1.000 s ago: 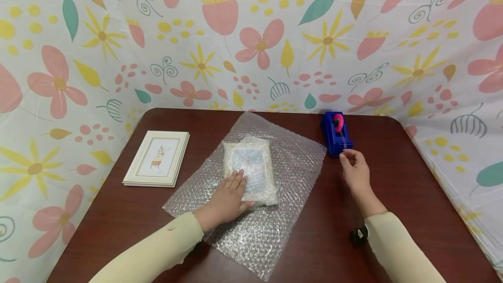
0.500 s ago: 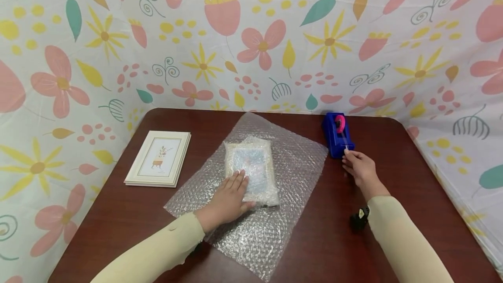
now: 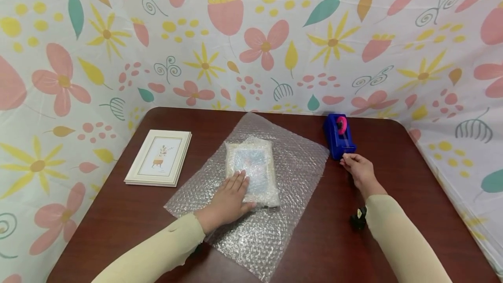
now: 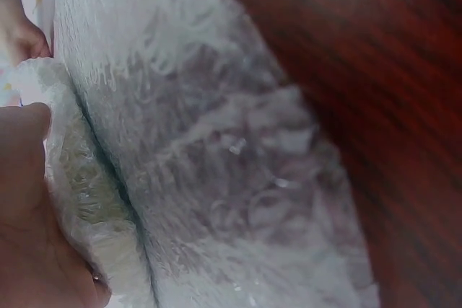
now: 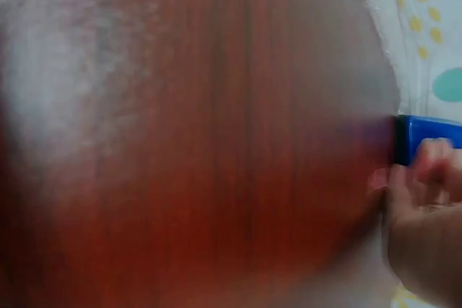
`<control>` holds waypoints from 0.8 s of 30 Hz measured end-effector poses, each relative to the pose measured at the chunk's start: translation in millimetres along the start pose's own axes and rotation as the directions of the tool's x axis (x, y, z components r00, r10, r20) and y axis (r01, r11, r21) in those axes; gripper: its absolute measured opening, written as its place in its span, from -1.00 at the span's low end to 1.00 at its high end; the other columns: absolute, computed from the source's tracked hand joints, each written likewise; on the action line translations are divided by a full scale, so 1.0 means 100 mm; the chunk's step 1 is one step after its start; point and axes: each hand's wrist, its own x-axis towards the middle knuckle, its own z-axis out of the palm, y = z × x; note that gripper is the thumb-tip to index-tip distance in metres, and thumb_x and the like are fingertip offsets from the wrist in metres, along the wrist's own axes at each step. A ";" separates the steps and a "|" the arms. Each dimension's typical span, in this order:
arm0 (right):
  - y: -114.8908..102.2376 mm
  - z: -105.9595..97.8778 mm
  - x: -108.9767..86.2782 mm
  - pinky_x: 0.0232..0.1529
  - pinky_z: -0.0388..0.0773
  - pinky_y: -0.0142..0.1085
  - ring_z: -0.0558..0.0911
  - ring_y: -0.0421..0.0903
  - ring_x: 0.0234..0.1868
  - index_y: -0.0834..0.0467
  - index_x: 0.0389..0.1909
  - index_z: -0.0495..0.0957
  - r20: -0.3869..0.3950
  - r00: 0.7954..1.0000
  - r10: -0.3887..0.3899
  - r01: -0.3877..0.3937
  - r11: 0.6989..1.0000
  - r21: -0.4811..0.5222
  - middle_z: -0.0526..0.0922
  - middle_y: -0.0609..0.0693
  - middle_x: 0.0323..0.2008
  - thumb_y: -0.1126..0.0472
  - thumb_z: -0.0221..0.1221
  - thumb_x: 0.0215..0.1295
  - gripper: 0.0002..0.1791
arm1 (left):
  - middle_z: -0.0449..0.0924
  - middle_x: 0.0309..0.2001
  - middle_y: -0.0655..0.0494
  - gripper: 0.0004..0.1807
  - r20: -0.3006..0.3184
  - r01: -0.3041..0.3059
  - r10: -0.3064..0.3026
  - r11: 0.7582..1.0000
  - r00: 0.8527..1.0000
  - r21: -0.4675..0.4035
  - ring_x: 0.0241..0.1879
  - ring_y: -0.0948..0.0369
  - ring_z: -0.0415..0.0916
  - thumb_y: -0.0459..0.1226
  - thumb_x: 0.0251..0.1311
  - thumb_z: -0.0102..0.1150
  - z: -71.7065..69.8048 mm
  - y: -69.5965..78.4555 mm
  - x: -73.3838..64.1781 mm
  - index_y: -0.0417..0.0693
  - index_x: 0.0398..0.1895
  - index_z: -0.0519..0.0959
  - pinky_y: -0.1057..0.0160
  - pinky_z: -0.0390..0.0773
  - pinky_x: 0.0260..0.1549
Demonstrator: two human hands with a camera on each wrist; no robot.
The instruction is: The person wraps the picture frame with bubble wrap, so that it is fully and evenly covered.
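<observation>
The left hand [image 3: 225,200] lies flat, fingers extended, on the bubble-wrapped parcel [image 3: 259,171], which rests on the spread bubble sheet [image 3: 255,243] near the middle of the worktop [image 3: 326,230]. The right hand [image 3: 360,171] appears to pinch a tape end [image 5: 378,179] at the front of the blue dispenser [image 3: 333,136]; as neither hand braces it, a low, straight, steady pull should best prevent skidding or twisting.

Head view looks down; nearer wrist views share the table [image 3: 322,243].
</observation>
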 end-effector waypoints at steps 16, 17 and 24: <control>0.03 -0.09 -0.10 -0.17 0.67 -0.54 0.64 -0.38 -0.26 -0.17 -0.27 0.65 0.187 0.977 -0.100 0.099 0.995 0.015 0.66 -0.32 -0.33 0.05 0.16 0.49 -0.88 | -0.01 0.64 -0.21 -0.12 -0.002 0.013 -0.013 1.000 1.000 -0.018 0.64 -0.13 -0.01 0.19 0.48 -0.05 0.01 0.00 -0.03 -0.26 0.59 0.13 -0.08 0.09 0.62; 0.03 -0.10 -0.12 -0.19 0.66 -0.54 0.62 -0.39 -0.26 -0.18 -0.26 0.65 0.181 0.978 -0.105 0.106 0.994 0.004 0.65 -0.35 -0.32 0.01 0.18 0.48 -0.89 | -0.01 0.64 -0.21 -0.12 -0.004 0.013 -0.013 1.000 1.000 -0.016 0.64 -0.13 -0.01 0.19 0.48 -0.05 0.01 0.00 -0.03 -0.26 0.59 0.13 -0.08 0.09 0.62; 0.00 -0.03 -0.18 -0.40 0.61 -0.53 0.58 -0.39 -0.41 -0.23 -0.43 0.68 0.031 0.997 -0.076 0.074 0.996 0.040 0.58 -0.37 -0.39 0.05 0.23 0.43 -0.80 | -0.02 0.65 -0.19 -0.11 0.002 0.010 -0.010 1.000 1.000 -0.021 0.65 -0.11 -0.03 0.20 0.48 -0.06 0.01 0.00 0.00 -0.24 0.60 0.12 -0.08 0.08 0.62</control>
